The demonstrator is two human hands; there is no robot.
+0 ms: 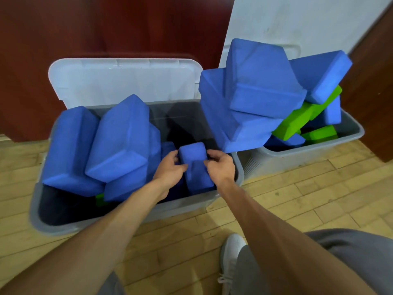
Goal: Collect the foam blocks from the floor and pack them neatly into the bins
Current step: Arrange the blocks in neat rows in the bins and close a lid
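Your left hand [170,167] and right hand [220,167] clasp 1 upright blue foam block [196,167] from either side, fingers curled round its top end, inside the left bin [136,211]. More blue blocks [106,141] lean beside it; the right bin [314,150] is heaped with blue and green blocks [295,122].

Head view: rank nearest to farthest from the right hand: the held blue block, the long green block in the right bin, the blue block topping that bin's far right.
From the right hand:
1. held blue block, in its fingers, over the left bin.
2. long green block, mid right bin.
3. top-right blue block, pile's far right.
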